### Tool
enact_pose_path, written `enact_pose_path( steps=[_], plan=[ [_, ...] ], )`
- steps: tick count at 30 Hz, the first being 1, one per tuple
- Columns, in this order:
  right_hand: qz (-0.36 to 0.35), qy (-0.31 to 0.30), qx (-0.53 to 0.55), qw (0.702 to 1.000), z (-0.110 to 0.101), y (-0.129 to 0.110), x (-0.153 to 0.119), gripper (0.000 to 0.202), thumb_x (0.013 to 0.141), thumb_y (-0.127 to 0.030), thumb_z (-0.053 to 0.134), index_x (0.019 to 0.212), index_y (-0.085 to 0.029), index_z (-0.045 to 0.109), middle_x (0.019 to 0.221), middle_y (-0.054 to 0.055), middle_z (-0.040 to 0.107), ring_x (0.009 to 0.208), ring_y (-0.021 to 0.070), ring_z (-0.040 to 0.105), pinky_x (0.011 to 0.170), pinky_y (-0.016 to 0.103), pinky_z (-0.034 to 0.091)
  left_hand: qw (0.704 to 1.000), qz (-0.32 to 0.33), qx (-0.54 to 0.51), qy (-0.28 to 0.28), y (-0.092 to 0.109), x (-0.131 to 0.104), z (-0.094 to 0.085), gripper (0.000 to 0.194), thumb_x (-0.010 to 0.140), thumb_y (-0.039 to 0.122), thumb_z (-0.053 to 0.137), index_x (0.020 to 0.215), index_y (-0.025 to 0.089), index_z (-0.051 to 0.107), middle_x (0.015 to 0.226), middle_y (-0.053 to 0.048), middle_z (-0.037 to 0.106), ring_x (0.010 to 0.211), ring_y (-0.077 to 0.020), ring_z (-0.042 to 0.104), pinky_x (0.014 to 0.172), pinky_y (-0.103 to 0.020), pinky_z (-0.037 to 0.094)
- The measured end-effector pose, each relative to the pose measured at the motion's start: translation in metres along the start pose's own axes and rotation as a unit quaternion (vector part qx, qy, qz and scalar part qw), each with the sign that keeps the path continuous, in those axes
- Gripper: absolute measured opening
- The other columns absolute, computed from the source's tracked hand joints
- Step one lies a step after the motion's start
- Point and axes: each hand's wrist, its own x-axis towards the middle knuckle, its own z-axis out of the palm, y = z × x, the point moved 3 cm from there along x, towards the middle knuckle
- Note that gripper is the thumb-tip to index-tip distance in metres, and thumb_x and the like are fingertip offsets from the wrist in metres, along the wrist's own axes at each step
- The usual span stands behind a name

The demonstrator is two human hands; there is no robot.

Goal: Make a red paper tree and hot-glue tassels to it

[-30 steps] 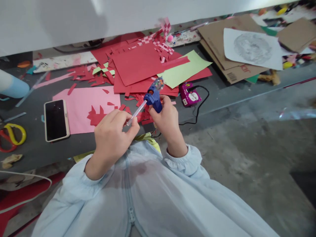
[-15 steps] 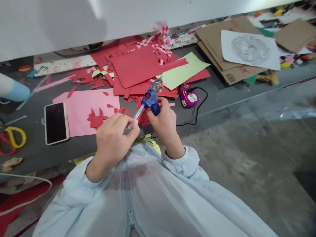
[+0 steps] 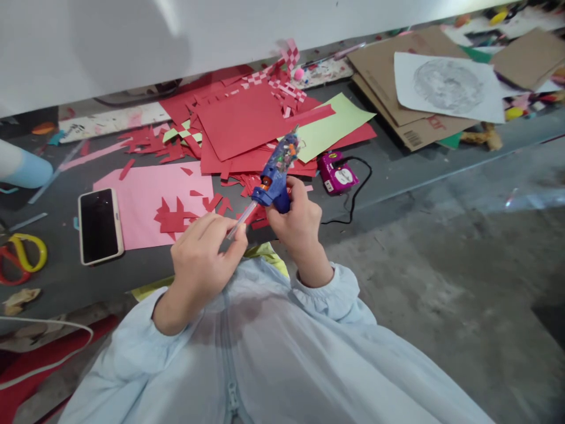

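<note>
Working at a dark table [image 3: 392, 162] strewn with craft stuff. Seeing cardboard [image 3: 373, 70] to the right, under a printed sheet [image 3: 448, 88]; farther left, red paper [image 3: 245, 121] in a loose stack, partly overlapping green paper [image 3: 329, 132]; nearer, and left again, pink paper [image 3: 136, 206] laid flat.

Gripping the gun [image 3: 276, 174] by its handle in the right hand [image 3: 296, 215], with fingers curled round, apparently just above the table and in front of the red paper, aimed forward. Bending the left hand [image 3: 203, 250] into a closed pinch of thumb and forefinger.

Finding the phone [image 3: 99, 227] beside the pink paper, overlapping its edge, and the scissors [image 3: 21, 250] at the far left, both out of hand. Noting a purple box [image 3: 338, 174] near the right hand, with a black cord [image 3: 352, 206] looping back toward it; cannot make out the cord's far end.

Judging cutting well along, from the red cutout [image 3: 170, 221] on the pink paper and the scraps [image 3: 145, 138] spread about. Seeing no clear glue on either; guessing at gluing there as not yet begun.

Coming last to the stick [image 3: 242, 219], held in that left-hand pinch near its free end and set into the gun's rear. Looks only partly loaded, with a fair length outside, left to feed in; cannot tell the depth inside.
</note>
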Motion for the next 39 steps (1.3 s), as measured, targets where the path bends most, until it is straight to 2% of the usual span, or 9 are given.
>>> enact_pose_path(
  steps=[7,16,22,27,35,39],
  plan=[
    [-0.039,0.020,-0.009,0.999,-0.007,-0.001,-0.002,0.047,0.076,-0.034,0.047,0.121,-0.020,0.055,0.086,0.008,0.075,0.069,0.0237,0.069,0.061,0.033,0.051,1.000,0.002,-0.013,0.004,0.005,0.002,-0.003,0.016,0.087,0.017,0.062,0.071,0.019,0.060,0.061,0.003,0.062,0.058,-0.0095,0.056,0.057,-0.021,0.043],
    [-0.064,0.037,-0.014,0.997,-0.009,-0.003,-0.003,0.047,0.080,-0.037,0.046,0.122,-0.019,0.056,0.088,0.009,0.075,0.066,0.0226,0.069,0.060,0.032,0.052,0.999,-0.024,-0.023,-0.028,0.003,0.005,-0.006,0.016,0.089,0.021,0.060,0.073,0.019,0.063,0.064,0.002,0.064,0.058,-0.0097,0.058,0.056,-0.022,0.044],
    [-0.047,0.016,-0.006,0.999,-0.010,-0.001,0.000,0.048,0.078,-0.037,0.047,0.122,-0.020,0.055,0.087,0.008,0.074,0.068,0.0235,0.068,0.060,0.032,0.052,0.999,0.032,0.001,-0.021,0.007,0.005,-0.008,0.012,0.088,0.018,0.062,0.076,0.019,0.063,0.066,0.001,0.068,0.061,-0.0109,0.062,0.059,-0.023,0.046],
    [-0.036,0.017,0.008,0.999,-0.010,0.001,0.001,0.051,0.077,-0.036,0.048,0.125,-0.019,0.054,0.088,0.009,0.074,0.071,0.0250,0.069,0.063,0.034,0.053,0.999,0.040,0.013,-0.013,0.008,0.003,-0.009,0.008,0.085,0.015,0.065,0.079,0.019,0.063,0.067,0.001,0.067,0.060,-0.0116,0.062,0.058,-0.023,0.046],
    [-0.054,0.024,0.019,0.998,-0.014,-0.001,-0.001,0.050,0.076,-0.036,0.050,0.123,-0.019,0.056,0.088,0.009,0.075,0.072,0.0240,0.070,0.064,0.034,0.054,1.000,0.002,-0.014,-0.006,0.007,0.000,-0.008,0.008,0.086,0.017,0.064,0.079,0.020,0.065,0.068,0.000,0.068,0.061,-0.0115,0.061,0.060,-0.024,0.049],
    [-0.062,0.021,0.020,0.998,-0.016,0.001,-0.001,0.051,0.077,-0.037,0.050,0.123,-0.018,0.058,0.086,0.009,0.075,0.071,0.0237,0.070,0.064,0.033,0.055,0.996,-0.052,-0.068,-0.017,0.005,-0.001,-0.007,0.011,0.085,0.016,0.064,0.075,0.020,0.065,0.065,0.001,0.066,0.060,-0.0104,0.059,0.060,-0.022,0.050]
  ],
)
